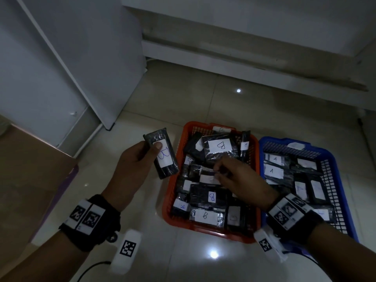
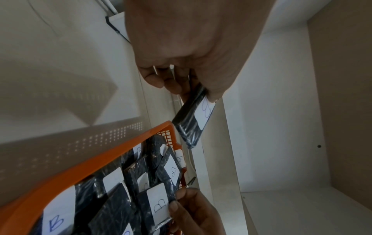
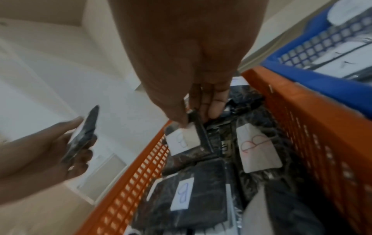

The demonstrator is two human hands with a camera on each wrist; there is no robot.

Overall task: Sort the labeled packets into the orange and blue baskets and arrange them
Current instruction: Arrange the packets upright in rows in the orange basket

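Note:
My left hand (image 1: 140, 157) grips a black packet labelled B (image 1: 162, 153) left of the orange basket (image 1: 179, 139), thumb on its white label; the same held packet (image 2: 193, 120) shows in the left wrist view. The orange basket holds several black B packets. My right hand (image 1: 230, 176) reaches into the middle of it and pinches the top edge of a B packet (image 3: 185, 141) between thumb and fingers. The blue basket (image 1: 333, 163) on the right holds several packets marked A.
A brown cardboard box (image 1: 30, 180) stands at the left. A white cabinet door (image 1: 85, 64) and a low white ledge (image 1: 244, 58) stand behind the baskets. All of it rests on a glossy tiled floor (image 1: 183, 98).

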